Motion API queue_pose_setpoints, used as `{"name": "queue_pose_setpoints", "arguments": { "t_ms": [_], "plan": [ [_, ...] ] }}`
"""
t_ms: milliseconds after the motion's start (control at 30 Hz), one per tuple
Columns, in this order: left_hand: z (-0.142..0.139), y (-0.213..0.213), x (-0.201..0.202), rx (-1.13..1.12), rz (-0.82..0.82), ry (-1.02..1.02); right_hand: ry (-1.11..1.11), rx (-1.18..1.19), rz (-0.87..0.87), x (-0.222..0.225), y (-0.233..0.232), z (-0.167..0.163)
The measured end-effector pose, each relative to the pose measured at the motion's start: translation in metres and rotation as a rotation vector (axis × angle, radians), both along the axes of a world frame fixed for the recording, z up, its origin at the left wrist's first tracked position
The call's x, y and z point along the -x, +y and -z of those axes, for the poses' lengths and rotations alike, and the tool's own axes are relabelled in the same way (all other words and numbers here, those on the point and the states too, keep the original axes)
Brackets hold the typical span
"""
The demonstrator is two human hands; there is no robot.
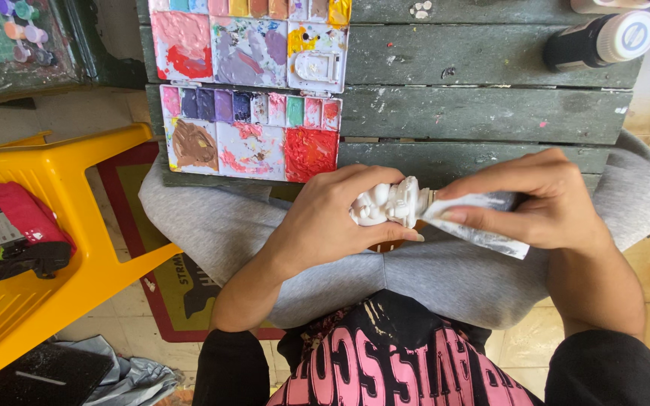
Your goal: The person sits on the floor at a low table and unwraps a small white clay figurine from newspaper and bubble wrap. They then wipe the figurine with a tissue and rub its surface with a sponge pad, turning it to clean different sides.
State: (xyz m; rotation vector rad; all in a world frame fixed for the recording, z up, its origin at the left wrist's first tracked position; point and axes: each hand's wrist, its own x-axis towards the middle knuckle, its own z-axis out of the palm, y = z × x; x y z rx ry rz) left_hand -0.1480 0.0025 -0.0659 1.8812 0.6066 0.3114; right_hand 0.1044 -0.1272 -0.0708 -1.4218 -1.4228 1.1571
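Note:
My left hand (332, 218) grips the paint-crusted white cap (385, 203) of a crumpled white paint tube (483, 225). My right hand (543, 199) pinches the tube's body just behind the cap. Both hands are held over my lap, above grey trousers (265, 225), at the near edge of a dark green wooden table (483, 113). An open paint palette (253, 90) with many coloured wells lies on the table just beyond my left hand.
A black bottle with a white cap (603, 37) lies at the table's far right. A yellow plastic chair (47, 225) on the left carries a red and black pouch (16, 229). A red-bordered mat (167, 286) and tiled floor lie below.

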Motion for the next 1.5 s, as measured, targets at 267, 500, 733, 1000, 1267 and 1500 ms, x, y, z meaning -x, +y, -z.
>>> {"name": "queue_pose_setpoints", "arguments": {
  "t_ms": [267,500,733,1000,1267,1500],
  "plan": [
    [0.010,0.002,-0.002,-0.356,-0.052,-0.243,0.449,0.109,0.448,-0.013,-0.012,0.020],
    [0.015,0.000,0.000,-0.532,-0.042,-0.250,0.324,0.135,0.290,-0.002,-0.019,0.023],
    [0.018,0.000,-0.003,-0.553,-0.059,-0.249,0.253,0.067,0.179,0.000,-0.010,0.015],
    [0.017,-0.001,-0.006,-0.607,-0.064,-0.273,0.149,0.068,0.227,-0.004,-0.010,0.012],
    [0.016,-0.002,-0.005,-0.610,-0.043,-0.291,0.124,0.011,0.262,-0.008,-0.015,0.015],
    [0.018,-0.003,-0.004,-0.597,-0.031,-0.347,0.394,0.075,0.289,-0.012,-0.027,0.031]
  ]
}}
